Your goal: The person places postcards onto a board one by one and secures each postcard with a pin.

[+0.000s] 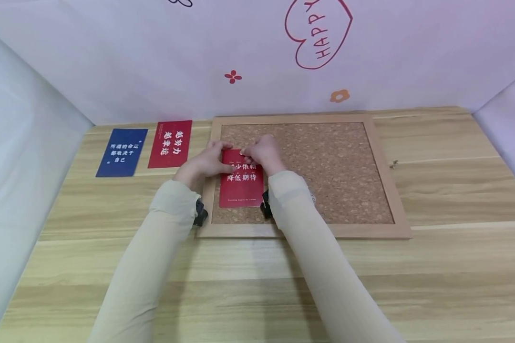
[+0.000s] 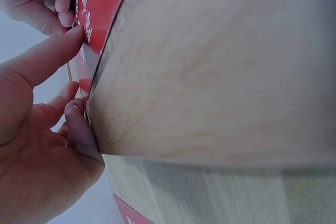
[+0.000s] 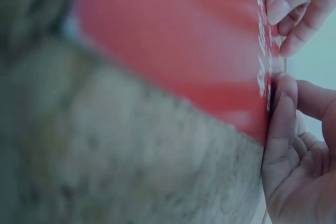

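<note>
A red card (image 1: 241,190) with white lettering lies on the left part of a wood-framed cork board (image 1: 334,171). The left hand (image 1: 208,162) holds it down, its thumb (image 2: 65,45) stretched onto the card's face and the other fingers around the upper left edge. At the card's top, the right hand (image 1: 263,152) has its fingers curled, thumb and index close together (image 3: 283,95). A small pale spot, like a push pin head (image 1: 242,152), shows at these fingertips; the fingers mostly hide it.
Left of the board, a blue card (image 1: 121,153) and another red card (image 1: 170,144) lie on the wooden table (image 1: 231,286). Small metallic pieces (image 1: 394,164) lie right of the board. Something small and clear (image 1: 312,197) shows beside the right sleeve. A white sheet with drawings (image 1: 154,57) stands behind.
</note>
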A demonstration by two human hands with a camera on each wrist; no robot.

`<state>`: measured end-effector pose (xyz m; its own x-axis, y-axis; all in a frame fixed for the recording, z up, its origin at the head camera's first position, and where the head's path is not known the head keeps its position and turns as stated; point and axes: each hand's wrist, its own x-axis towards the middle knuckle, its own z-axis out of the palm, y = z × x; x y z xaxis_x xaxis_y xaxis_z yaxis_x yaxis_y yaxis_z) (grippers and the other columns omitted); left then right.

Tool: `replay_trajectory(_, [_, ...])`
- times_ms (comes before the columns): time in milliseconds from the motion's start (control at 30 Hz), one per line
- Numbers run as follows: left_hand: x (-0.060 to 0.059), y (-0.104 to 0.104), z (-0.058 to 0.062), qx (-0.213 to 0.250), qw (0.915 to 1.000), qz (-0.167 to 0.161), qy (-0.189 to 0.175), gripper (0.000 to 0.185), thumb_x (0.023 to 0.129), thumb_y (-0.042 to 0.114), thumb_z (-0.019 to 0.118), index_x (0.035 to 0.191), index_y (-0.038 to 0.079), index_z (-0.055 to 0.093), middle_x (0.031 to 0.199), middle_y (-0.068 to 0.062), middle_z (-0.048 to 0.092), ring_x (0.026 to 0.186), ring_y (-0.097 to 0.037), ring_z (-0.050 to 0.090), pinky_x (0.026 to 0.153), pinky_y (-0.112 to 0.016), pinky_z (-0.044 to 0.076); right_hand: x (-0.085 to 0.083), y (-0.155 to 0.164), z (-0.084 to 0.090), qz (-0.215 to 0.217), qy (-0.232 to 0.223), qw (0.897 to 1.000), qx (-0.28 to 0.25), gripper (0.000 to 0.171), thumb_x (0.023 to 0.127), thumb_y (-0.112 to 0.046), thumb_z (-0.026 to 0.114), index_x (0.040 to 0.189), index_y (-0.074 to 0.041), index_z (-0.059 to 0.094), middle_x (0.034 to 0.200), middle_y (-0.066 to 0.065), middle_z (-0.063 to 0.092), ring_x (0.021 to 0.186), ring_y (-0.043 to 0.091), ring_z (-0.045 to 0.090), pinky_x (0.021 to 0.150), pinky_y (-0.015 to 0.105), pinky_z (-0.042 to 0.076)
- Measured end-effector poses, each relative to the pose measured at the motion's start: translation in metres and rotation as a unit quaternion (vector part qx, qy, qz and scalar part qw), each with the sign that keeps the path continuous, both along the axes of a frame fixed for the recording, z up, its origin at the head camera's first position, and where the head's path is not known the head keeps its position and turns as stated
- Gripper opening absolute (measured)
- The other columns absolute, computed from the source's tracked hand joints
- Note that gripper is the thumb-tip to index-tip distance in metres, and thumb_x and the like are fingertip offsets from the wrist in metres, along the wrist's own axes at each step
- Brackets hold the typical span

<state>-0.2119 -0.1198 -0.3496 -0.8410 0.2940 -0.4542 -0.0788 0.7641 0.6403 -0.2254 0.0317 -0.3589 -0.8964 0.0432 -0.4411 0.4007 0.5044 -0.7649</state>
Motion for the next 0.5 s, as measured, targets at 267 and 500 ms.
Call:
replay_trajectory(267, [-0.0016, -0.0002, -0.0005, 0.002, 1.0, 0.004, -0.002, 0.068, 0.091, 0.015, 0.062, 0.148, 0.007, 0.026, 0.147, -0.019, 0.021, 0.136, -0.035, 0.029, 0.115, -0.046, 0.029, 0.0014, -0.001, 0.0034, 0.003, 0.01, 1.0, 0.021, 0.015, 0.09, -0.015, 0.065, 0.091, -0.002, 0.071, 0.06, 0.0, 0.057, 0.051, 0.007, 0.054, 0.05, 0.019, 0.044])
replay_trajectory(500, [-0.0002, -0.0011, -0.0007, 0.0, 1.0, 0.005, -0.004, 0.068, 0.091, 0.015, 0.061, 0.149, 0.007, 0.025, 0.149, -0.019, 0.019, 0.137, -0.036, 0.029, 0.115, -0.046, 0.029, 0.0031, -0.0025, 0.0027, 0.0, 0.005, 1.0, 0.023, 0.015, 0.09, -0.017, 0.065, 0.09, -0.003, 0.071, 0.061, 0.0, 0.057, 0.053, 0.008, 0.054, 0.051, 0.02, 0.044])
